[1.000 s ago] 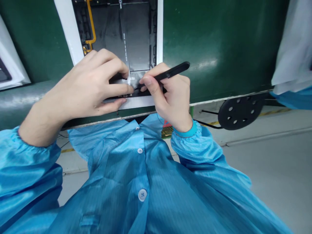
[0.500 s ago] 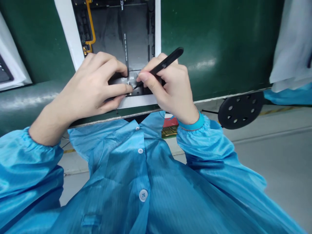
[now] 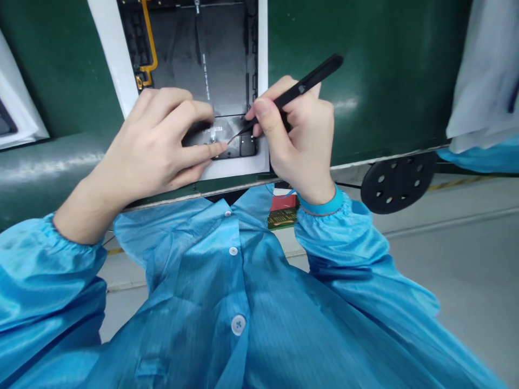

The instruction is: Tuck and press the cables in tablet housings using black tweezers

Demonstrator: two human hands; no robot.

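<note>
**Tweezer work at the near end of an opened tablet**

The person is bending over an opened tablet (image 3: 203, 65) that is lying on the green belt (image 3: 365, 81), its white frame showing around dark inner parts. The left hand (image 3: 158, 146) is pressing down on the near end of the tablet, fingers curled and thumb stretched along the frame's near edge; it is gripping nothing, only steadying. The right hand (image 3: 298, 140) is pinching black tweezers (image 3: 298, 89) like a pen, with the tips meeting a thin reddish wire (image 3: 234, 138) just beyond the left thumb tip. The wire is arching loose above a small dark part (image 3: 246, 145) in the tablet's near right corner, so seating appears to be under way rather than finished. The orange ribbon (image 3: 151, 46) on the tablet's far left is lying flat. Whether the wire's end is connected cannot be told. A black perforated disc (image 3: 399, 181) is hanging right of the tablet, below the belt's edge.
</note>
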